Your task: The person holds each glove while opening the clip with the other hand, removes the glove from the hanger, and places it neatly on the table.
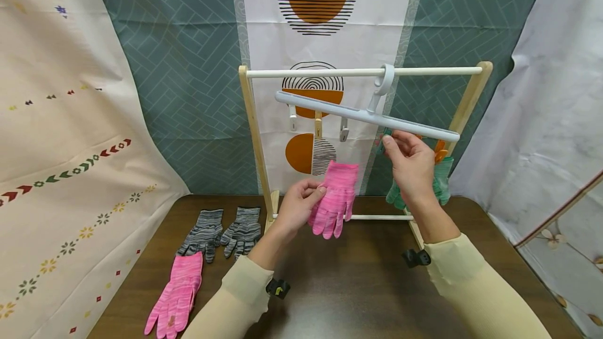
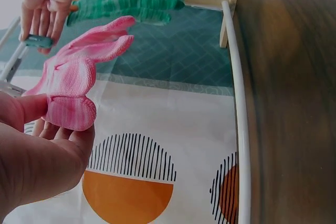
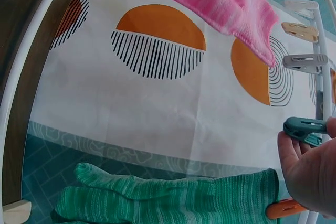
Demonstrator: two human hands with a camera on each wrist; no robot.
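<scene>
My left hand [image 1: 299, 204] pinches a pink knit glove [image 1: 335, 198] by its side, thumb in front, with the fingers of the glove hanging down. Higher and to the right, my right hand [image 1: 412, 166] pinches a teal clip [image 3: 304, 129] on the light grey hanger [image 1: 325, 106]. The hanger hooks over the white bar of a rack and tilts down to the right. White, tan [image 1: 318, 125] and grey clips hang along its left part. Green gloves [image 3: 168, 195] hang beyond my right hand, an orange clip [image 3: 286, 208] gripping one cuff.
A second pink glove [image 1: 176, 294] lies at the table's left, beside two grey striped gloves [image 1: 242, 232]. The rack's wooden legs [image 1: 256, 140] and low white bar [image 1: 377, 217] stand behind my hands. Patterned cloth [image 1: 188, 93] hangs at the back.
</scene>
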